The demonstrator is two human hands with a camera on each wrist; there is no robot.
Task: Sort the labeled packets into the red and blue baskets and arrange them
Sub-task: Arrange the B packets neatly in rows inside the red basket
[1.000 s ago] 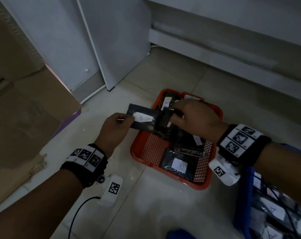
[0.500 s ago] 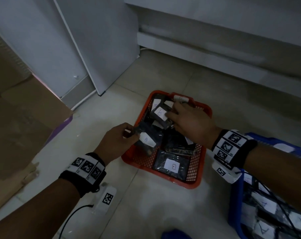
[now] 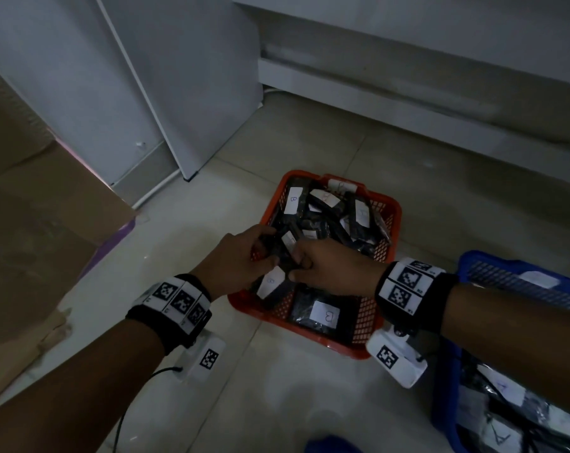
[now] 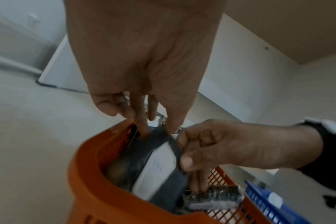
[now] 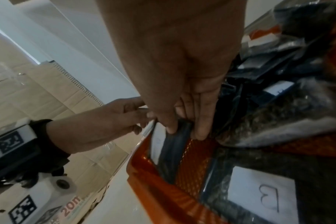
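The red basket (image 3: 368, 315) stands on the floor, filled with several black packets with white labels marked B. My left hand (image 3: 251, 253) and right hand (image 3: 310, 266) meet over its near-left corner. Both grip one black packet (image 3: 270, 284) that stands on edge against the left wall. In the left wrist view my left fingers (image 4: 144, 122) reach down onto the packet (image 4: 155, 165) inside the basket's rim (image 4: 82, 174), and my right hand (image 4: 201, 151) pinches its side. In the right wrist view my right fingers (image 5: 199, 121) pinch the packet's edge (image 5: 175, 145). Another B packet (image 3: 323, 317) lies flat at the front.
The blue basket (image 3: 445, 407) with packets marked A sits at the right, under my right forearm. A cardboard box (image 3: 32, 240) stands at the left, with a white panel (image 3: 195, 93) and a low wall ledge (image 3: 408, 109) behind. A black cable (image 3: 123, 420) trails from my left wrist.
A second ago both hands held a packet up over the basket. It has come down into the near-left corner, and my right hand has moved back from the far packets to it.
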